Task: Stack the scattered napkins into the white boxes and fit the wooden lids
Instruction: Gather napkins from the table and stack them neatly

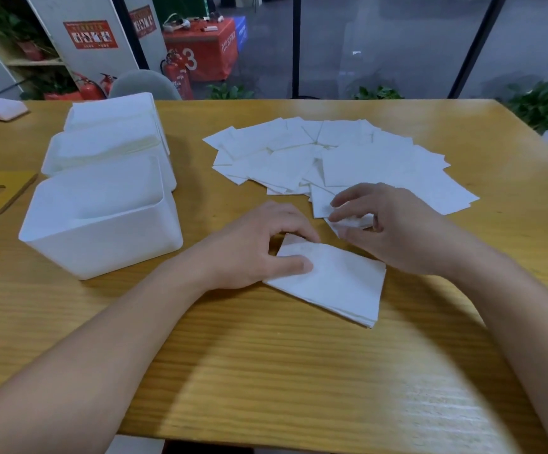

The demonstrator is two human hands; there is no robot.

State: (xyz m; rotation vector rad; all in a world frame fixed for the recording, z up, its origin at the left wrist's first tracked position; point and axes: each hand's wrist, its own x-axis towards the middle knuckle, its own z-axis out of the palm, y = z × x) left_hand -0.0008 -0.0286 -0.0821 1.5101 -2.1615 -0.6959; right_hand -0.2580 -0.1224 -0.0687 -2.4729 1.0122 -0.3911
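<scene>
So the right hand [380, 224] was pinching a loose napkin [351, 221] just past the small stack [331, 283] the left hand [259, 247] gripped, with the empty white box [102, 224] off to the left, closer to that left hand.

An office-like hall: glass partition [397, 44], fire extinguishers [176, 77], potted plants [541, 106], red numbered booth [204, 50].

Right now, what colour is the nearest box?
White, plain; the nearest box shows clearly in the head view.
</scene>
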